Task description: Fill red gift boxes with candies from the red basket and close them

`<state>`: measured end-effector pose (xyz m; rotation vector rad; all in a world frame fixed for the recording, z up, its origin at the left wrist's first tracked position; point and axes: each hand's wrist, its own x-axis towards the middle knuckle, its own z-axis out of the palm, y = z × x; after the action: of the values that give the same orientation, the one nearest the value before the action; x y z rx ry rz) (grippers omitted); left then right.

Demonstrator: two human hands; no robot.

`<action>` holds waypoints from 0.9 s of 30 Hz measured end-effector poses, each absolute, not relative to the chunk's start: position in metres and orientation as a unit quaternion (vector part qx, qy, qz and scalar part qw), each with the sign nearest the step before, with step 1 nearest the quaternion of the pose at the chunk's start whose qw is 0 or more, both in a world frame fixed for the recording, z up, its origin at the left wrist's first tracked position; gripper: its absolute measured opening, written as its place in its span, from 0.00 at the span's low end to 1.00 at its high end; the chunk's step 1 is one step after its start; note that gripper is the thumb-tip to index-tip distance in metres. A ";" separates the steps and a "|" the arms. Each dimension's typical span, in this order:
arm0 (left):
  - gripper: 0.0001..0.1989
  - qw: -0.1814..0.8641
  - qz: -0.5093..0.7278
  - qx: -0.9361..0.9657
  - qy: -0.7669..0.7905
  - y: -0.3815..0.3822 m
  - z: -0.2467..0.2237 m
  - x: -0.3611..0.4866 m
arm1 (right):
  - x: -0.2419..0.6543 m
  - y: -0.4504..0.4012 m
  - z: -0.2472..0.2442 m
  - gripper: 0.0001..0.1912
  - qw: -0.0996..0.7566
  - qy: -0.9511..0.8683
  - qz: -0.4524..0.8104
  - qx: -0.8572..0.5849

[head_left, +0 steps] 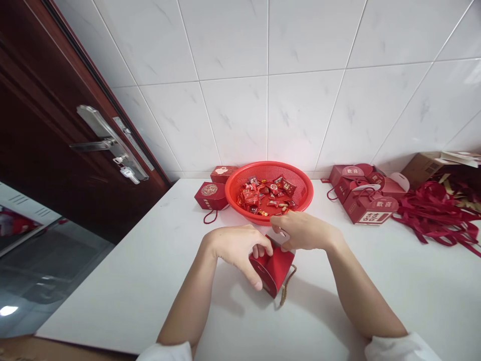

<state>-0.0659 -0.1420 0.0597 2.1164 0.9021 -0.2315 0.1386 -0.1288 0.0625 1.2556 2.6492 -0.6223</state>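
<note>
A small red gift box (pixel 280 268) with a twisted tan cord at its side sits on the white table in front of me. My left hand (pixel 240 250) grips its left flap, the thumb on the near side and the fingers curled over the top. My right hand (pixel 302 231) pinches the box's far right edge between thumb and fingers. Just beyond the hands is a red plastic basket (pixel 306 193), holding red-wrapped candies (pixel 250 195) and a few peanuts. The box's inside is mostly hidden by its folded panels.
Dark red boxes (pixel 211 195) stand left of the basket. Several handled boxes (pixel 370 205) sit at the right, beside a heap of dark red ribbon (pixel 432 210) and a cardboard carton (pixel 421 168). A tiled wall backs the table (pixel 150 281); a brown door (pixel 48 100) is at the left.
</note>
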 end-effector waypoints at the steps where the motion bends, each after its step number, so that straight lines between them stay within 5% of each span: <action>1: 0.25 0.407 -0.092 0.832 0.366 -0.141 0.058 -0.066 | 0.140 -0.129 0.063 0.14 0.062 0.886 -0.222 0.403; 5: 0.15 0.372 -0.082 0.825 0.418 -0.135 0.053 -0.063 | 0.146 -0.130 0.068 0.11 0.027 0.898 -0.279 0.338; 11: 0.22 0.306 -0.095 0.807 0.497 -0.131 0.048 -0.063 | 0.146 -0.130 0.065 0.12 0.037 0.898 -0.359 0.251; 24: 0.20 0.378 -0.114 0.828 0.399 -0.117 0.041 -0.057 | 0.172 -0.115 0.064 0.08 -0.009 0.896 -0.355 0.268; 27: 0.21 0.390 -0.111 0.827 0.391 -0.114 0.037 -0.058 | 0.180 -0.114 0.056 0.08 0.034 0.880 -0.407 0.242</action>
<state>-0.0579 -0.1139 0.0374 2.1013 0.9926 -0.2820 0.1803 -0.1140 0.0555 0.7453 2.7073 -1.2521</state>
